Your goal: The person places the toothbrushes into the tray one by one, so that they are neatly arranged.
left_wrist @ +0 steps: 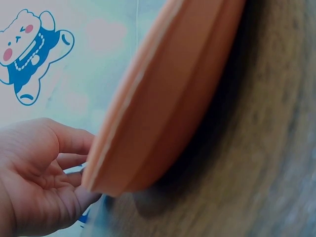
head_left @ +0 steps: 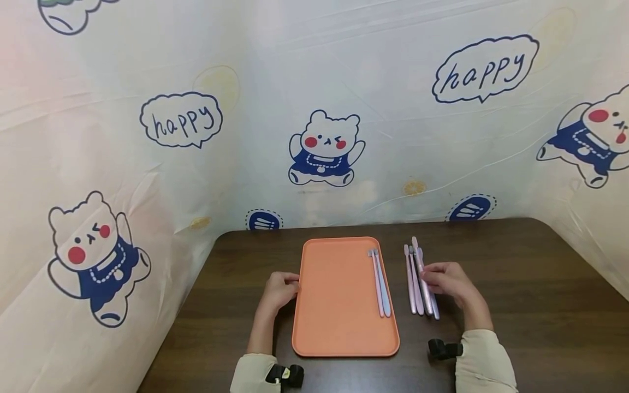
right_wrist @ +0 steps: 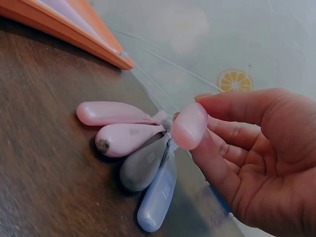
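Observation:
My left hand (head_left: 279,290) holds the left rim of an orange tray (head_left: 334,300), its thumb and fingers at the edge in the left wrist view. Two toothbrushes (head_left: 381,289), one pink and one light blue, lie side by side along the tray's right side. To the right of the tray, my right hand (head_left: 451,281) pinches a pink toothbrush (right_wrist: 190,126) between thumb and fingers, above the others. Under it on the table lie two more pink toothbrushes (right_wrist: 111,113), a dark grey one (right_wrist: 144,165) and a blue one (right_wrist: 158,200), fanned out with handle ends toward me.
The dark wooden table (head_left: 540,305) carries the tray and the toothbrushes. Behind it and at both sides hangs a pale curtain (head_left: 393,153) printed with bears and "happy" bubbles. A black wrist camera (head_left: 442,349) sits on the right sleeve, another (head_left: 287,375) on the left.

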A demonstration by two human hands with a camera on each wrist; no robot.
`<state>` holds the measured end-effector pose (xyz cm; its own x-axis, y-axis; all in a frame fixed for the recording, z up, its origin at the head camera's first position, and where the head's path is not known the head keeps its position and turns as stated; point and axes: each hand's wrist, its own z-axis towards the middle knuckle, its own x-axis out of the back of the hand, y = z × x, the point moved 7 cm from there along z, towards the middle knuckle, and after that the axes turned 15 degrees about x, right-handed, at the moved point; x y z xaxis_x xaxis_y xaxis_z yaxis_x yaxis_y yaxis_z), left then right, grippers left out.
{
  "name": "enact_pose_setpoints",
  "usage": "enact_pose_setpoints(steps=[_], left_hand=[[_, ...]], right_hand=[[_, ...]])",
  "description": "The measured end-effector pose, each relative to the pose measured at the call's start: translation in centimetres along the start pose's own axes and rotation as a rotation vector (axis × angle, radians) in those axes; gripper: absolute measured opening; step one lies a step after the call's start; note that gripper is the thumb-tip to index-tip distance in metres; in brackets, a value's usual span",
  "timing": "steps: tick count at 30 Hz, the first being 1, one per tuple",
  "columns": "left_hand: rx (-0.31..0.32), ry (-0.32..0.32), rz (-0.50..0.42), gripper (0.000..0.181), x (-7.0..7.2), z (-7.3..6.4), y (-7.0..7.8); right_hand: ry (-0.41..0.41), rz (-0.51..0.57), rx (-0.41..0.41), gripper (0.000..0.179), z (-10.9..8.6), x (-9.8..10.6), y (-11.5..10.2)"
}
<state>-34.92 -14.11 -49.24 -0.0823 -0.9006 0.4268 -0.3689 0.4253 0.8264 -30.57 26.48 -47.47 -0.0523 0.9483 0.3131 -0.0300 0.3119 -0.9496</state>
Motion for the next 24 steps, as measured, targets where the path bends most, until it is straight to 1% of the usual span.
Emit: enact_pose_setpoints(steps=[11, 17, 24], left_hand=[[0.002, -0.009, -0.011, 0.031, -0.02, -0.34, 0.22], [-0.007, -0.007, -0.013, 0.031, -0.01, -0.27, 0.21], [0.003, -0.005, -0.018, 0.030, -0.09, -0.22, 0.14]], right_hand=[[-0.004, -0.005, 0.021, 0.043, -0.03, -0.33, -0.45], [-0.006, 0.011, 0.032, 0.043, 0.05, -0.40, -0.52], [-0.012, 0.001, 0.031, 0.044, 0.20, -0.54, -0.54]])
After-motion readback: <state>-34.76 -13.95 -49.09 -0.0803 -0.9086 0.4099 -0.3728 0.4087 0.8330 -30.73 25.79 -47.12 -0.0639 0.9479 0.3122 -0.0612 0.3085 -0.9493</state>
